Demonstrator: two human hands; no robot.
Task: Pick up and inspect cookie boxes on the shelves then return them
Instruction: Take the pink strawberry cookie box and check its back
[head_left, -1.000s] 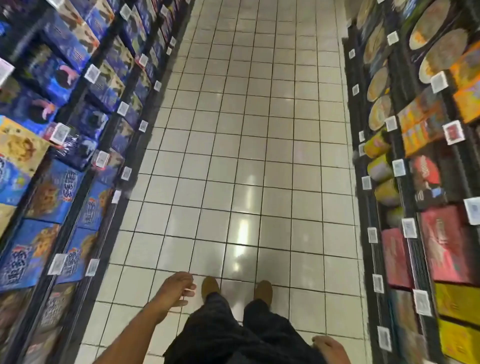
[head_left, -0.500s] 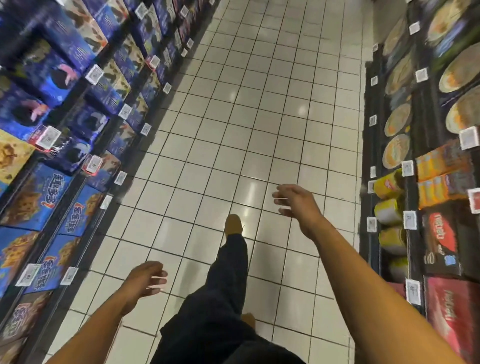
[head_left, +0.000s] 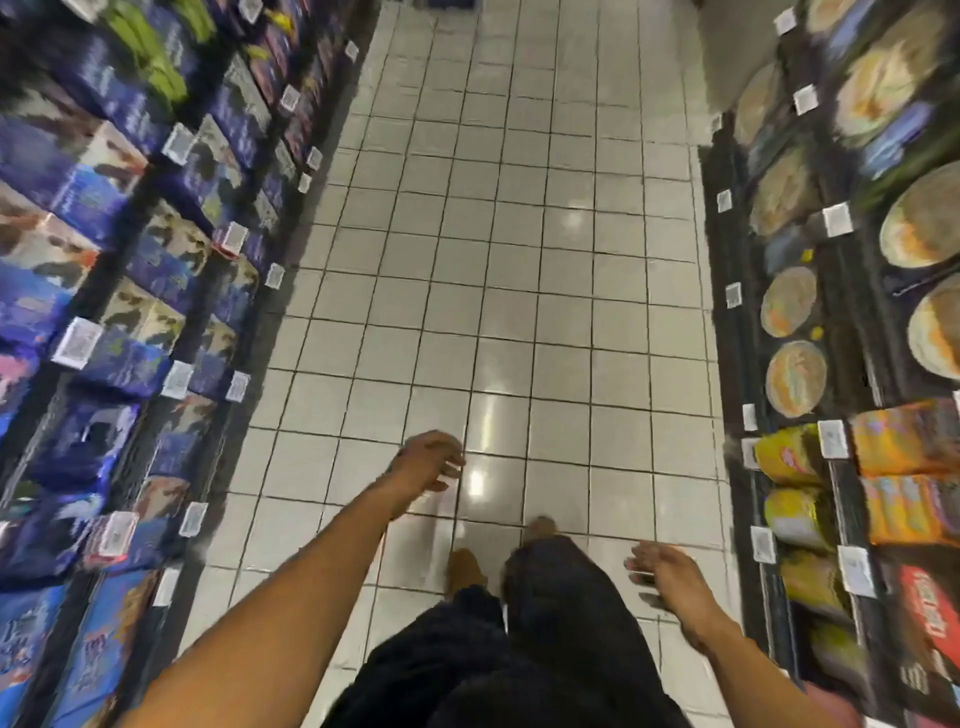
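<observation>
Currently unheld: blue cookie boxes (head_left: 78, 171) stocked face-out along the left shelf (head_left: 130, 322) edges for browsing. Left hand (head_left: 428, 462) and right hand (head_left: 662, 574), fingers loosely spread, empty, over aisle floor (head_left: 519, 260).

I am looking down a shop aisle, a supermarket or grocery by the look of it: a white tiled floor (head_left: 519, 249) runs between two dark shelf units packed with goods. Along the left shelves (head_left: 124, 291) stand rows of blue cookie boxes (head_left: 78, 171), and along the right shelves (head_left: 852, 322) I see round tins (head_left: 789, 309), yellow cans (head_left: 787, 452) and orange packs (head_left: 906, 441). Small white price tags (head_left: 78, 342) are clipped to the front edge of every shelf on both sides, which marks it as retail.
</observation>
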